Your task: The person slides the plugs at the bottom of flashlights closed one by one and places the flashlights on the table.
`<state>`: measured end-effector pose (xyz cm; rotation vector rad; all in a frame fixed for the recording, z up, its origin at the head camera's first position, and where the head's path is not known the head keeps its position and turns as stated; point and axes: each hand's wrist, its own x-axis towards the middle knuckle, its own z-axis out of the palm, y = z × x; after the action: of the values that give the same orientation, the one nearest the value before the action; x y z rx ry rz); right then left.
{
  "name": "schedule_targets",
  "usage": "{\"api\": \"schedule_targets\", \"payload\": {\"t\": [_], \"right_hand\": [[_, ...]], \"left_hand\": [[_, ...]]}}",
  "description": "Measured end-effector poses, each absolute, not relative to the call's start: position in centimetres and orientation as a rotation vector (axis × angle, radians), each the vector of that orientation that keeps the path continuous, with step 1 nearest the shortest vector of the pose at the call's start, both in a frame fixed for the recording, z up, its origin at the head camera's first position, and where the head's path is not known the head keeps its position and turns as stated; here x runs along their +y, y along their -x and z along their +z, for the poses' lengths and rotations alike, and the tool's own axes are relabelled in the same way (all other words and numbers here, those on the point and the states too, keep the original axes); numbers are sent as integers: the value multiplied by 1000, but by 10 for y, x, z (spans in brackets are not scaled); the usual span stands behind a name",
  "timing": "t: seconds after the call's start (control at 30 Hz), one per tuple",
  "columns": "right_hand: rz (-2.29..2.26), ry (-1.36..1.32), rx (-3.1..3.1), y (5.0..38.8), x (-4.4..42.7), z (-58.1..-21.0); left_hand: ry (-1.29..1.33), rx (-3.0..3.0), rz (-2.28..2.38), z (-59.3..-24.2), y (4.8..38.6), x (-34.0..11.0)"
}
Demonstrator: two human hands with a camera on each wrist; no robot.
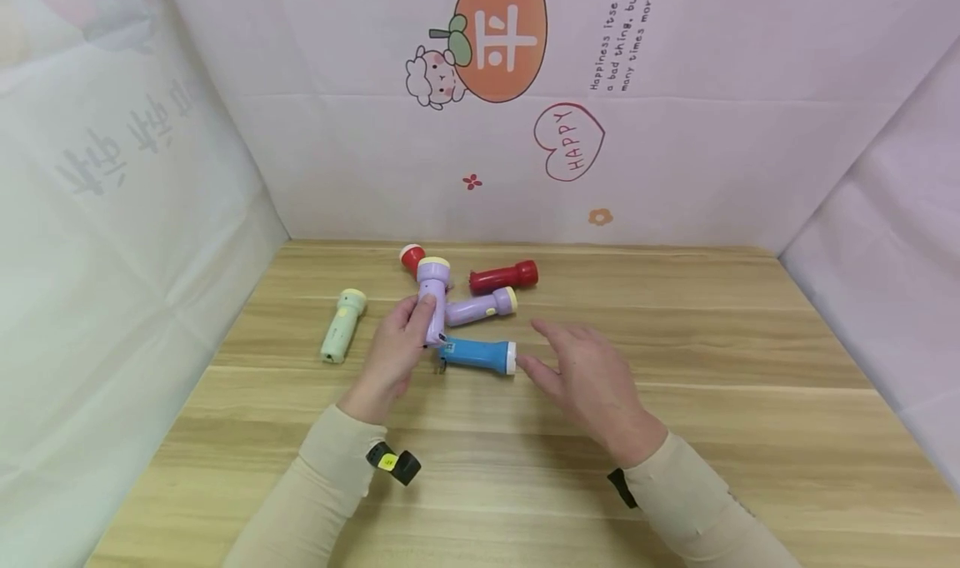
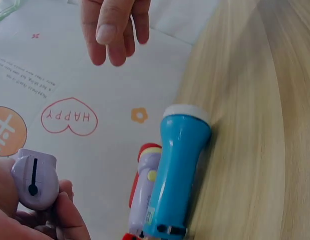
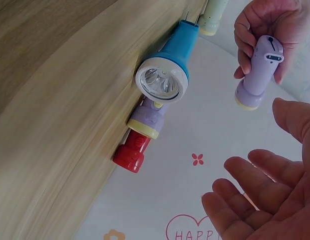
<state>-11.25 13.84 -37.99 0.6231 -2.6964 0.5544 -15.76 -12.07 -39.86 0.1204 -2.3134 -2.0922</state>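
Observation:
My left hand grips a purple flashlight, its yellow-rimmed head pointing toward the back; the right wrist view shows that flashlight held off the table. My right hand, fingers spread and holding nothing, hovers just right of the blue flashlight. The blue one lies sideways, its white-rimmed head to the right. Behind it lies a second purple flashlight, and behind that a dark red one. Another red flashlight is partly hidden behind the held one.
A pale green flashlight lies on the wooden table to the left of my left hand. Printed white cloth hangs behind the table, and white cloth also stands along both sides.

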Motion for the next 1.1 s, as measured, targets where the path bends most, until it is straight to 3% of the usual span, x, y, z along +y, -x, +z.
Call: {"api": "schedule_targets", "payload": {"t": [0.53, 1.1], "right_hand": [[540, -586, -2789, 117, 142, -384], [499, -582, -2818, 117, 147, -383]], "left_hand": [[-163, -2627, -1688, -399, 159, -144], [-203, -2906, -755, -404, 164, -166]]}}
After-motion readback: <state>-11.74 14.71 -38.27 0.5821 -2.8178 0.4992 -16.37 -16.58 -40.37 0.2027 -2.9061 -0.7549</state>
